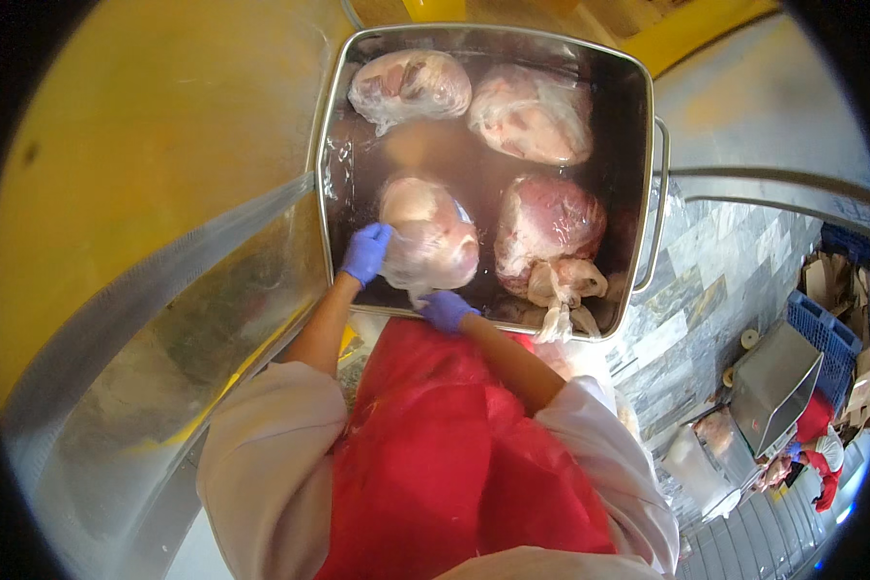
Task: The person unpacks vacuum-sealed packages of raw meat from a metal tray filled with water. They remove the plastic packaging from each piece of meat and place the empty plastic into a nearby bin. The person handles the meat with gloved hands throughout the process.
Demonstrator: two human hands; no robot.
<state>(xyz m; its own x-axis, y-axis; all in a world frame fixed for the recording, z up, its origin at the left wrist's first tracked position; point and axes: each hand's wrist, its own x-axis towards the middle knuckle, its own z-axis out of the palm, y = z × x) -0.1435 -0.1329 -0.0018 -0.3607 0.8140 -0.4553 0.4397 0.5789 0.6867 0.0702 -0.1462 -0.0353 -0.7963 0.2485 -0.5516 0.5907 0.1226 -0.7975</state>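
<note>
In front of me a steel tub (647, 217) holds murky reddish liquid with several large pieces of raw meat in clear plastic. The nearest left piece of bagged meat (428, 225) lies between my hands. My left hand (366, 254), in a purple glove, pinches the plastic at its left side. My right hand (446, 312), gloved alike, grips the gathered tail of the same plastic bag (419, 294) by the tub's near rim. To the right sits a darker red piece (551, 225) with its knotted bag end (564, 290) hanging over the rim.
Two more bagged pieces (409, 85) (533, 116) lie along the tub's far side. A bar handle (661, 203) juts from its right wall. A yellowish wall (152, 130) stands close on the left. Far right are a steel bin (776, 384), blue crates (826, 341) and a co-worker (823, 457).
</note>
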